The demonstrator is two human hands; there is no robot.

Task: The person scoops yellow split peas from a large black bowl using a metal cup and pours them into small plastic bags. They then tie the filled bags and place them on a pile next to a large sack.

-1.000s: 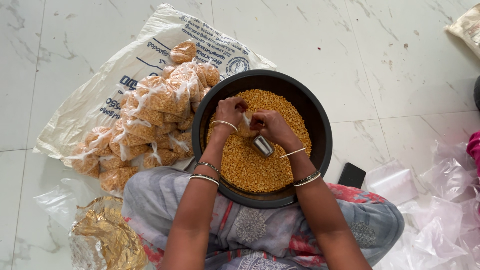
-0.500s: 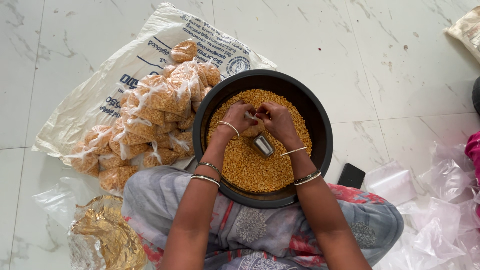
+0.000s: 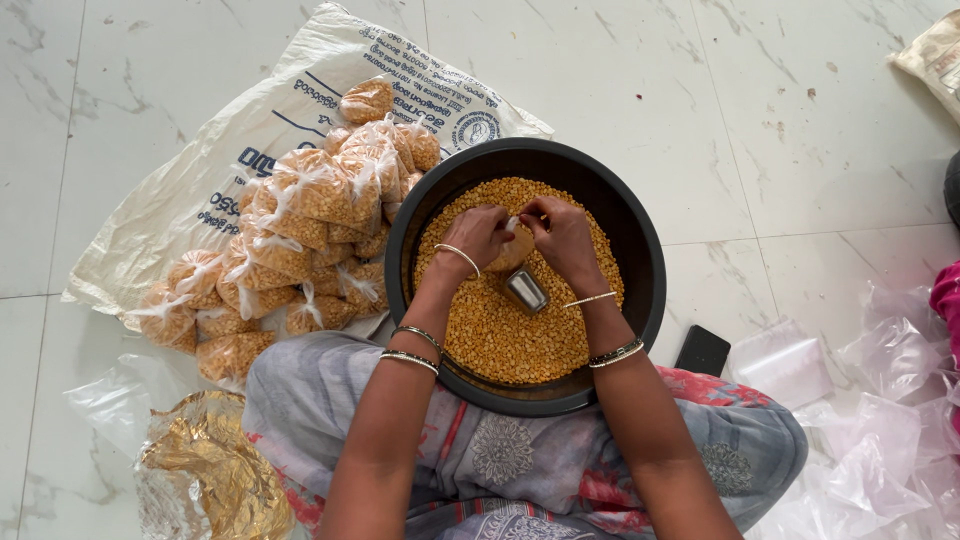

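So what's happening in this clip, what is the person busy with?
A seated person holds a small clear plastic packet of yellow split lentils over a big round black tub of the same lentils, left hand and right hand pinching its top together. A small steel cup lies in the lentils. A pile of tied lentil packets sits on a white woven sack beside the tub.

Head-mounted view, looking steeply down at a seated person's lap and the floor ahead.

A single camera sat on the person's head and faced almost straight down, near enough that both forearms entered from the bottom edge and met over the black basin (image 3: 640,290) at centre frame. The pale marble floor (image 3: 700,110) filled the upper part, a white sack (image 3: 200,200) lay left, and clear plastic bags (image 3: 880,400) lay right. No second view was given.
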